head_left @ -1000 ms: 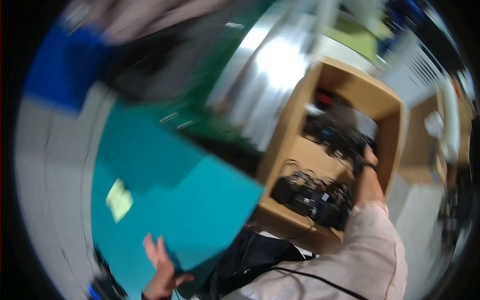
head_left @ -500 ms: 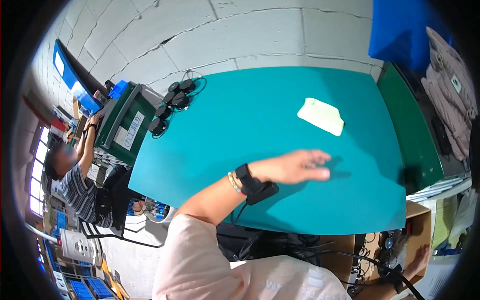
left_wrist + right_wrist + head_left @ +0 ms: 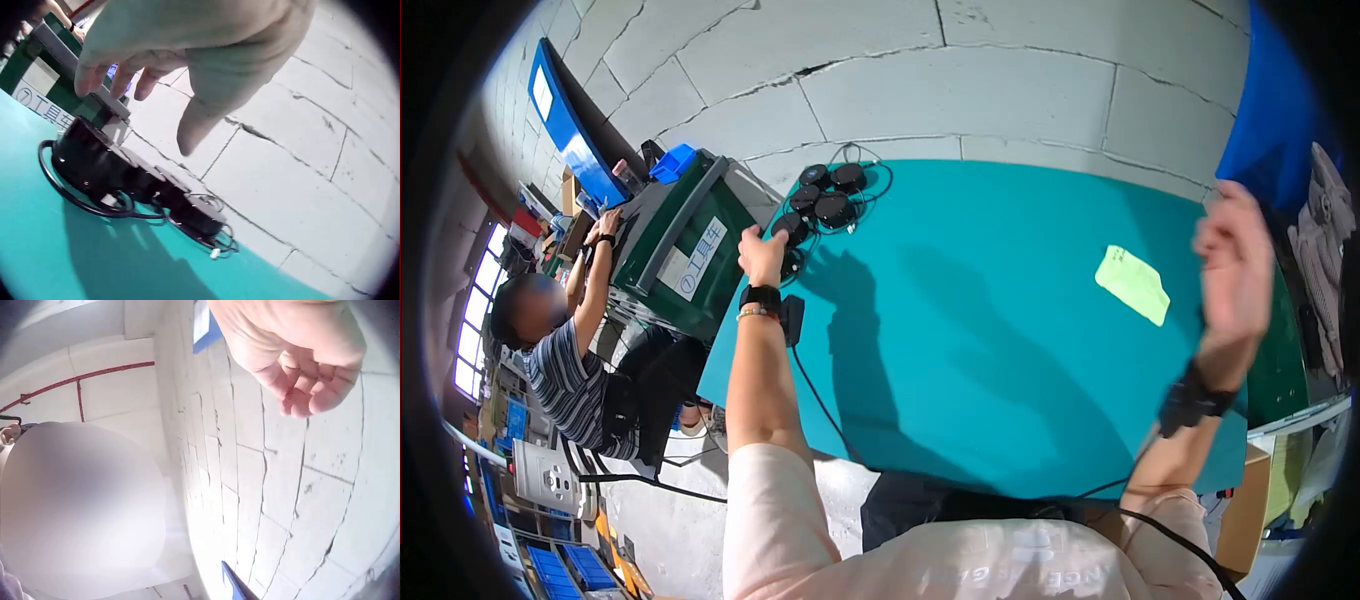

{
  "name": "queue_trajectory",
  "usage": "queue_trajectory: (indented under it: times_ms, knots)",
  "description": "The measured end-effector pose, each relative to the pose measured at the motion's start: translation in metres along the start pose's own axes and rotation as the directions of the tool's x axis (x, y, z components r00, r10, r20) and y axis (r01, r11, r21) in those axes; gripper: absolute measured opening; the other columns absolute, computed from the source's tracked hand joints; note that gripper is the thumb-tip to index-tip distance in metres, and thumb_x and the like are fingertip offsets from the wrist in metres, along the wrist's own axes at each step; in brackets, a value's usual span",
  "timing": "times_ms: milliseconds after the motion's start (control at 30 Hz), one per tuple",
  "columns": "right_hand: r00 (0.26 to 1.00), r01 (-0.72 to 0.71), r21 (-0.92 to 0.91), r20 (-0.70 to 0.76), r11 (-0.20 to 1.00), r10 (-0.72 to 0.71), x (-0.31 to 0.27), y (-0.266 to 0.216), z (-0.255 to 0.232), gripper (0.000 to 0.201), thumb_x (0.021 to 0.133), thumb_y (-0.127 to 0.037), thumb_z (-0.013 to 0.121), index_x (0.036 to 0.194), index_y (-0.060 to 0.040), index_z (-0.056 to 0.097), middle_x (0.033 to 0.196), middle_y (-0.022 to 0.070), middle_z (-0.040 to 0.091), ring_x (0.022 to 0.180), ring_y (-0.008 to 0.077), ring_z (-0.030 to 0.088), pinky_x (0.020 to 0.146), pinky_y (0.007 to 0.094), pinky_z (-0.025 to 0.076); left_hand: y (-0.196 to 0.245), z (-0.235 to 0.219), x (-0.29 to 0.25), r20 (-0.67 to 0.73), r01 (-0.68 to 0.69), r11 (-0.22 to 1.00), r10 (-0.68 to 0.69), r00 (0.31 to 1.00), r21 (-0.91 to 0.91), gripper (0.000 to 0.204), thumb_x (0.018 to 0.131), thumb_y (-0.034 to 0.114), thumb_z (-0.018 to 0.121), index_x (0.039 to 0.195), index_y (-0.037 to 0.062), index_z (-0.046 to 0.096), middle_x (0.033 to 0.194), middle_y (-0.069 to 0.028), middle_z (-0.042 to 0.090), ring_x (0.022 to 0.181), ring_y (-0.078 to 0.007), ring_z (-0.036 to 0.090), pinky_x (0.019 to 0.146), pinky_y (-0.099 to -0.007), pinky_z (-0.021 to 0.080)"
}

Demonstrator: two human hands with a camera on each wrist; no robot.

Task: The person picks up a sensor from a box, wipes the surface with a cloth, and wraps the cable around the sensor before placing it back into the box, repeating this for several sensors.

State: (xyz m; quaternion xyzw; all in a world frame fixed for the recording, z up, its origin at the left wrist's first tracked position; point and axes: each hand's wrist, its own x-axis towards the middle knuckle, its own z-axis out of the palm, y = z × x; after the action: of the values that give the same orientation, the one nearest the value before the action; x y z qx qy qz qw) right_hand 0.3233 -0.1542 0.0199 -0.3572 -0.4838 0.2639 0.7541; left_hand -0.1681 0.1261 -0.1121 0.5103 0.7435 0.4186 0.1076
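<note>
Several round black devices (image 3: 834,209) with thin cables stand clustered at the back left of the teal table (image 3: 990,400). My left hand (image 3: 762,257) is at the near end of this cluster; in the left wrist view the hand (image 3: 206,50) hovers over the devices (image 3: 94,162), fingers spread and thumb apart, gripping nothing. My right hand (image 3: 1235,265) is raised at the table's right side, and in the right wrist view this hand (image 3: 300,350) has loosely curled fingers and holds nothing. A pale yellow-green paper (image 3: 1133,285) lies on the right part of the table.
A green tool cart (image 3: 690,250) adjoins the table's left edge, with a person (image 3: 570,375) in a striped shirt beyond it. Behind the table is a block wall (image 3: 960,95). At lower right, a cardboard box (image 3: 1243,510) stands below table height; cables hang over my front.
The head view has swung from the box to the table. My right hand has come out of the box and up, empty. My left hand has moved left across the table to the black devices.
</note>
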Motion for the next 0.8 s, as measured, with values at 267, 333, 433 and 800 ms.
queue_trajectory:
  times_ms: [267, 333, 433, 800]
  knots:
    - [0.924, -0.156, -0.181, 0.321, 0.971, 0.208, -0.002, 0.058, 0.092, 0.015, 0.09, -0.013, 0.055, 0.098, -0.0012, 0.062, 0.072, 0.0043, 0.061, 0.062, 0.0092, 0.057, 0.057, 0.0223, 0.046, -0.019, -0.01, 0.004, 0.219, 0.091, 0.959, -0.153, 0.964, 0.268, 0.076, 0.05, 0.02, 0.086, 0.114, -0.0025, 0.052, 0.111, -0.0167, 0.061, 0.103, -0.0306, 0.059, 0.086, -0.0353, 0.048]
    - [0.909, -0.193, -0.23, 0.324, 0.954, 0.262, 0.002, 0.058, 0.082, 0.015, 0.09, -0.013, 0.055, 0.098, -0.0011, 0.062, 0.073, 0.0045, 0.061, 0.063, 0.0092, 0.057, 0.057, 0.0222, 0.046, -0.026, -0.011, 0.005, 0.224, 0.107, 0.985, -0.136, 0.965, 0.138, 0.077, 0.048, 0.016, 0.085, 0.114, -0.0057, 0.051, 0.107, -0.0178, 0.061, 0.1, -0.029, 0.06, 0.087, -0.0346, 0.047]
    - [0.909, -0.222, -0.268, 0.29, 0.938, 0.298, 0.011, 0.061, 0.071, 0.016, 0.09, -0.012, 0.055, 0.098, -0.0007, 0.062, 0.073, 0.0046, 0.061, 0.064, 0.0092, 0.057, 0.059, 0.0222, 0.047, -0.004, -0.009, -0.024, 0.113, 0.026, 0.962, 0.005, 0.994, -0.272, 0.076, 0.048, 0.012, 0.085, 0.111, -0.0086, 0.048, 0.102, -0.0154, 0.061, 0.09, -0.0211, 0.061, 0.079, -0.0308, 0.05]
    - [0.949, -0.202, 0.038, 0.253, 0.979, 0.186, 0.0, 0.046, 0.076, 0.05, 0.085, -0.023, 0.067, 0.123, 0.0021, 0.047, 0.103, 0.0099, 0.058, 0.087, 0.0115, 0.057, 0.073, 0.0251, 0.05, 0.237, -0.016, -0.228, 0.332, -0.018, 0.458, 0.671, 0.663, -0.889, 0.067, 0.059, 0.008, 0.084, 0.115, -0.0002, 0.048, 0.101, -0.0046, 0.056, 0.09, -0.0126, 0.054, 0.076, -0.0276, 0.047]
